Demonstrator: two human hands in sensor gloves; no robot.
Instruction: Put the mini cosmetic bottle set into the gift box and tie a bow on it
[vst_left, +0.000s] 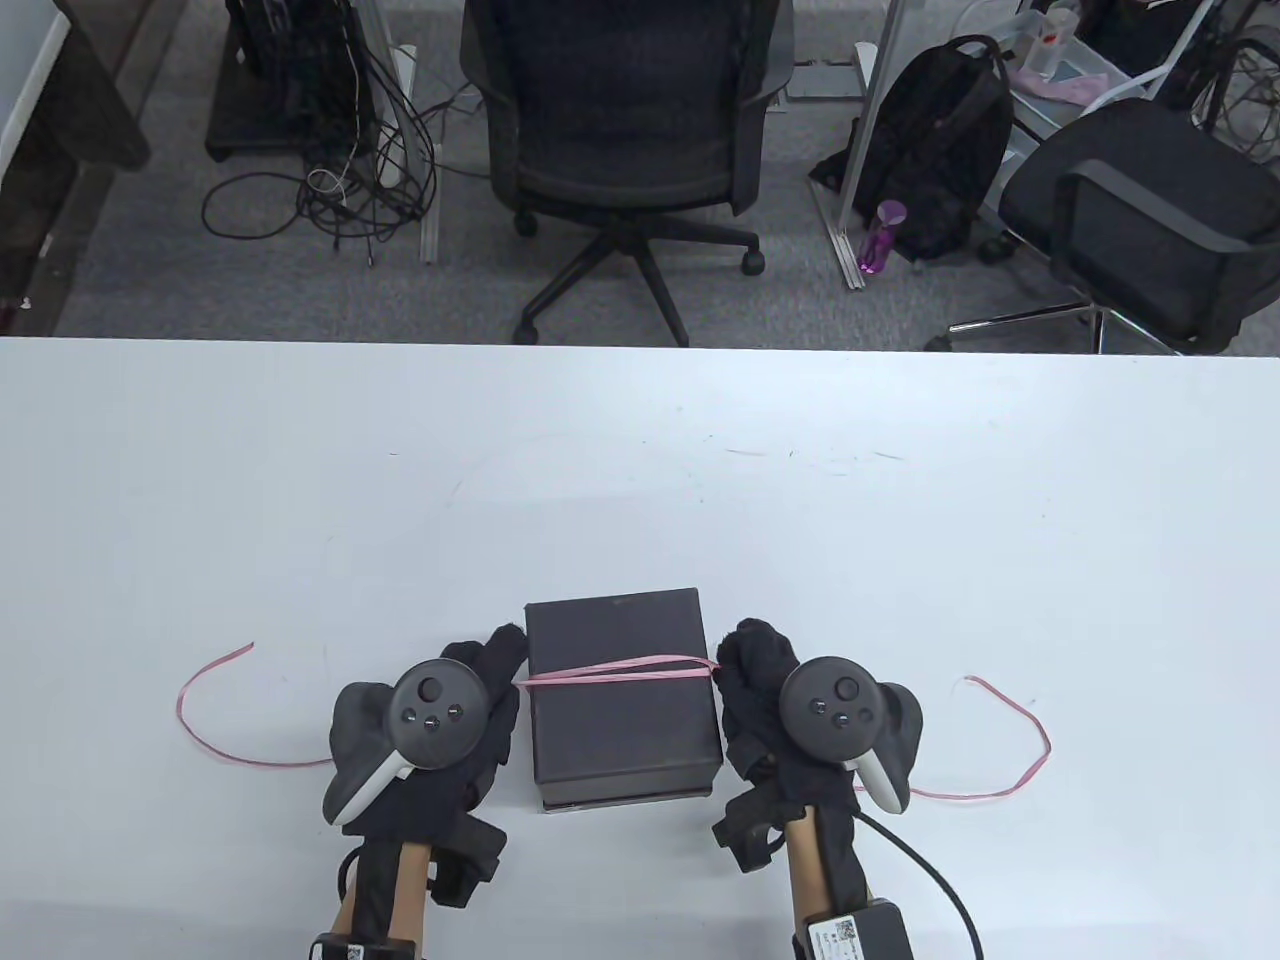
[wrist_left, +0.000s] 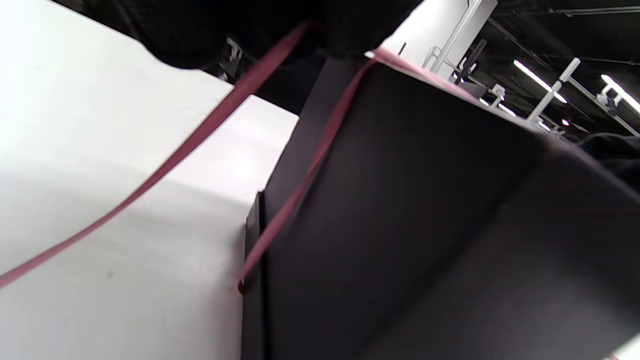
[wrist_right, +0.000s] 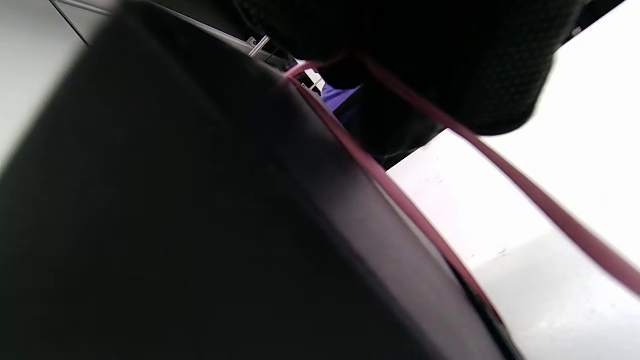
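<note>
A black gift box (vst_left: 620, 690) with its lid on stands near the table's front edge. A thin pink ribbon (vst_left: 620, 670) crosses its lid twice and runs down both sides. My left hand (vst_left: 490, 665) pinches the ribbon at the box's left edge; my right hand (vst_left: 745, 655) pinches it at the right edge. In the left wrist view the ribbon (wrist_left: 300, 185) runs down the box wall (wrist_left: 425, 225) and under it. The right wrist view shows the ribbon (wrist_right: 390, 190) along the box (wrist_right: 175, 225), held under my fingers (wrist_right: 450, 65). No bottles are in sight.
The ribbon's loose ends curl on the white table (vst_left: 640, 480): one to the left (vst_left: 205, 720), one to the right (vst_left: 1010, 760). Beyond the far edge stand two office chairs (vst_left: 630, 130) and a black backpack (vst_left: 940, 150).
</note>
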